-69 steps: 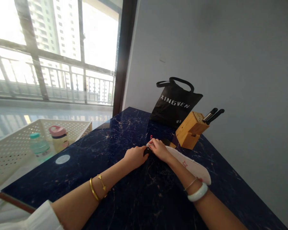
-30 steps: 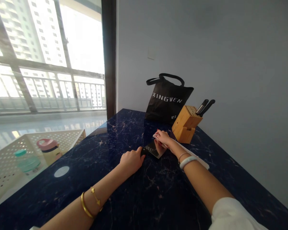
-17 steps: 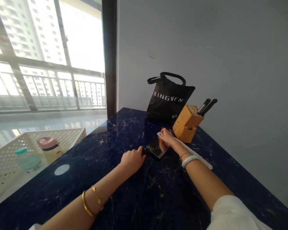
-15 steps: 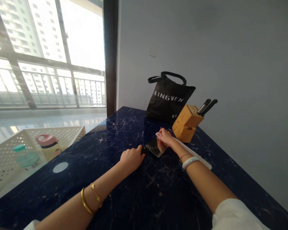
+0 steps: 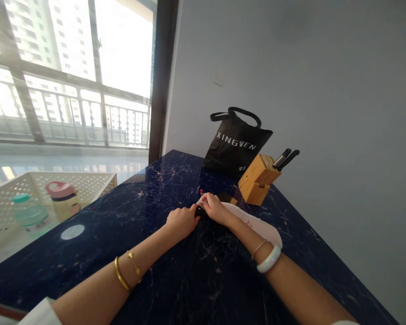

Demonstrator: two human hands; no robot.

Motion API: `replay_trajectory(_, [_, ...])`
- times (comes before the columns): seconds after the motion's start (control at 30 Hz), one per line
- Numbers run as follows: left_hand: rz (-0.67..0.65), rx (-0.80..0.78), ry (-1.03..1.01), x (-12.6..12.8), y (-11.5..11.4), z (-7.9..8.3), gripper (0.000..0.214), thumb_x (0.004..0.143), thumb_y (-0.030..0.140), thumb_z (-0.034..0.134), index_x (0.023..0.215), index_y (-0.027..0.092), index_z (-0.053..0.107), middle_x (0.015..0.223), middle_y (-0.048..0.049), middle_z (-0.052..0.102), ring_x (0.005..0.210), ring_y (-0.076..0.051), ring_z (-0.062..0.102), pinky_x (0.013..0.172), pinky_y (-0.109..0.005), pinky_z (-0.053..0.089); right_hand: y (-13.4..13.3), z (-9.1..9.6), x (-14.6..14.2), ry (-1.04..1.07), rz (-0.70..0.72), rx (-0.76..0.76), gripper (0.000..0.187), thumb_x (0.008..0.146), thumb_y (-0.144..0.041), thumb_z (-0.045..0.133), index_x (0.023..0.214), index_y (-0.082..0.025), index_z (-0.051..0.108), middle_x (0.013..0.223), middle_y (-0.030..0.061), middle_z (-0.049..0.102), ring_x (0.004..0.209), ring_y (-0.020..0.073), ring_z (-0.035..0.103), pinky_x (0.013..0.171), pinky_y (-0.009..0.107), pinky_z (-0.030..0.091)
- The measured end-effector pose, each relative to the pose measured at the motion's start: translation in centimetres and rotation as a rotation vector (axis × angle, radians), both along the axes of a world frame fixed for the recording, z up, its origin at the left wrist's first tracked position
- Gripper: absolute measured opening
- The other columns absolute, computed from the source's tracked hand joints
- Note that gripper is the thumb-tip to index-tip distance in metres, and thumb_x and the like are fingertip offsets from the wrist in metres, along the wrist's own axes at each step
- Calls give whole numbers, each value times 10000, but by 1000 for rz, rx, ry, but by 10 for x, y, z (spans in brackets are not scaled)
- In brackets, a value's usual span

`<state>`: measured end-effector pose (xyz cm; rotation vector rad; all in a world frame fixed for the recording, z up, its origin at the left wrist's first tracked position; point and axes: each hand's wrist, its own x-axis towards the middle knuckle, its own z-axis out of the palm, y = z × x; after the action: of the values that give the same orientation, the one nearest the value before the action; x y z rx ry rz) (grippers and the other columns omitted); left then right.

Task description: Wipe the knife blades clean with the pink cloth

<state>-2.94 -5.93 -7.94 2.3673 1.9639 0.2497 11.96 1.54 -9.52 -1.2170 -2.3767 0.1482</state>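
My left hand (image 5: 182, 223) is closed around the black handle of a cleaver (image 5: 228, 198), held low over the dark blue marbled table. Its blade points right and away, mostly hidden behind my right hand (image 5: 216, 210), with a brownish reflection on the part that shows. The right fingers pinch a white cloth (image 5: 262, 227) with a pink print against the blade, close to the handle. The rest of the cloth trails beneath my right wrist onto the table. Just beyond my right fingertips shows a small red spot that I cannot make out.
A wooden knife block (image 5: 253, 183) with two black-handled tools stands behind the cloth. A black tote bag (image 5: 235, 146) leans by the wall. At left, a white perforated basket (image 5: 98, 180) holds a pink-lidded bottle (image 5: 63, 201) and a teal one (image 5: 30, 216). A round white disc (image 5: 72, 232) lies on the table (image 5: 162, 289).
My right hand has slid the cloth left along the blade, from its far part to beside the handle. My left hand has stayed on the handle. The view has shifted slightly.
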Motion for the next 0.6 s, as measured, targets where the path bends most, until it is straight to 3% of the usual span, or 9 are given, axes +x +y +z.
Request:
replay_trajectory(0.3, [-12,19,-3,1,0,-3,380,849,454,323,1083,197,477,863,-114,651,797,-282,627,661,-364,472,-14,2,10,-5,-22,-22,120,793,-105,423,894,-164,448,949,65,541,899,165,465,825,301,346])
replay_trajectory(0.6, [-21,19,-3,1,0,-2,386,842,442,330,1110,198,461,861,-113,654,795,-297,625,649,-381,480,-31,-4,34,49,47,-22,81,818,-152,395,882,-188,429,950,60,527,900,177,470,824,331,364])
